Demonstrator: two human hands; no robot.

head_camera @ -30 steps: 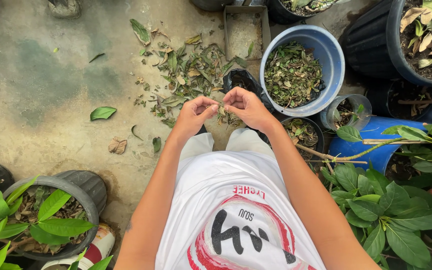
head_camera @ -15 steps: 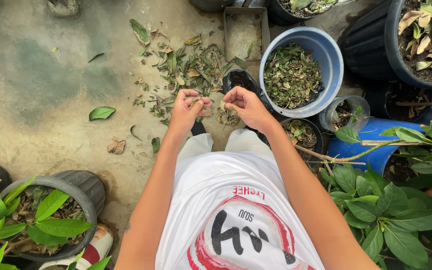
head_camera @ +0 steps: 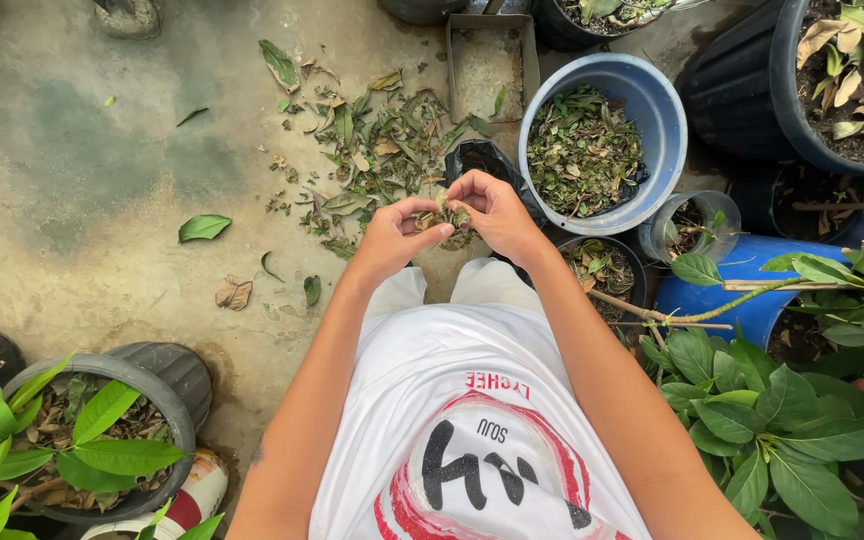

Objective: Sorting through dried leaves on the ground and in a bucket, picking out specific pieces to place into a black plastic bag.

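Observation:
My left hand (head_camera: 392, 235) and my right hand (head_camera: 497, 212) meet in front of me, fingertips pinched together on a small clump of dry leaf pieces (head_camera: 444, 213). Both hands hover over the concrete floor, just left of a blue bucket (head_camera: 674, 120) filled with shredded leaves. A heap of torn green and brown leaves (head_camera: 372, 140) lies on the floor beyond my hands. A small black bag (head_camera: 477, 158) sits between the heap and the bucket.
A rectangular metal tray (head_camera: 489, 62) lies at the top. Black pots with soil (head_camera: 832, 80) and a blue barrel (head_camera: 742, 290) stand right, with a leafy plant (head_camera: 782, 420). A tyre planter with green leaves (head_camera: 92, 430) sits lower left. Loose leaves (head_camera: 204, 226) dot the floor.
Half a second ago my hands were apart, each with leaf bits; now they have come together again on one clump, the left hand moving right.

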